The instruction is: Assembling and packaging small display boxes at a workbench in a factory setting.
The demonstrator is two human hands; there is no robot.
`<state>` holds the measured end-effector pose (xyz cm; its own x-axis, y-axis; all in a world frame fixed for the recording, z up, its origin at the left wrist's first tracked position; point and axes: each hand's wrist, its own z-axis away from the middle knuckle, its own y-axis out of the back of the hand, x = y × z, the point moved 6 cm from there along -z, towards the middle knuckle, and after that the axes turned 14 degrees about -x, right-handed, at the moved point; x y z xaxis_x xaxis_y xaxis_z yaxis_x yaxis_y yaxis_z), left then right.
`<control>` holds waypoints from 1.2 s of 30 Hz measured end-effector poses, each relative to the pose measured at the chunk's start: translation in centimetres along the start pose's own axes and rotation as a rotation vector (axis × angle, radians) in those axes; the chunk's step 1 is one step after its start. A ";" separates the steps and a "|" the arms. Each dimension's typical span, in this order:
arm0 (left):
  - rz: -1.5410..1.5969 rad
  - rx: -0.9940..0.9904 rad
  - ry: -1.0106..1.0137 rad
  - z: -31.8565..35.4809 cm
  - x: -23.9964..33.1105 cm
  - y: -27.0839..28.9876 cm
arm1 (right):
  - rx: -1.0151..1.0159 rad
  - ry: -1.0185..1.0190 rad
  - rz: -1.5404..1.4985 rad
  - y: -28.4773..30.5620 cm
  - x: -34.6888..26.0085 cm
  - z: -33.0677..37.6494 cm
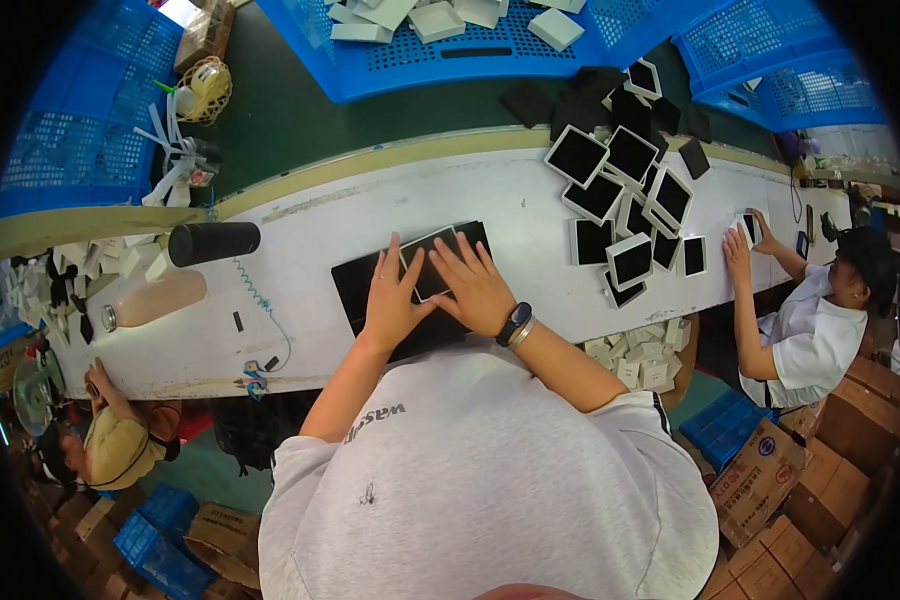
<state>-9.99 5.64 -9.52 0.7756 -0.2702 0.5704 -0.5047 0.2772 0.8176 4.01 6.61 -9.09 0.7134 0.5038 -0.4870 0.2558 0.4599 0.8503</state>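
Observation:
Both of my hands lie flat over a shallow white-rimmed box with a black inside [432, 243], which rests on a black mat or sheet [355, 285] on the bench. My left hand [394, 298] has its fingers stretched along the box's left side, thumb toward the middle. My right hand [480, 292], with a dark watch and a bangle at the wrist, spreads its fingers across the box's right part. The palms hide much of the box and its near edge. To the right lies a loose pile of similar white boxes with black insides [630, 260].
A black cylinder [214, 243], a bottle [155, 300] and blue-handled scissors [253, 380] with a coiled cord are on the left. Blue crates [450, 62] stand beyond the bench's raised edge. A carton of white boxes [645, 360] sits near right. Co-workers sit at both sides.

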 end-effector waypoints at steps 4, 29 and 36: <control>0.012 -0.045 0.030 0.1 -0.2 0.3 | 0.061 0.201 -0.016 2.0 0.6 1.5; 0.068 -0.135 0.110 -1.3 0.4 0.8 | 0.061 0.524 0.050 2.4 2.8 1.8; -0.148 -0.254 0.140 3.3 1.5 0.0 | 0.778 -0.524 0.174 14.0 20.9 17.3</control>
<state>-10.05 2.16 -8.44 0.8869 -0.2007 0.4161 -0.2852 0.4707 0.8349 33.77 10.93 -3.86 0.9358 0.0412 -0.3502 0.3459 -0.3009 0.8887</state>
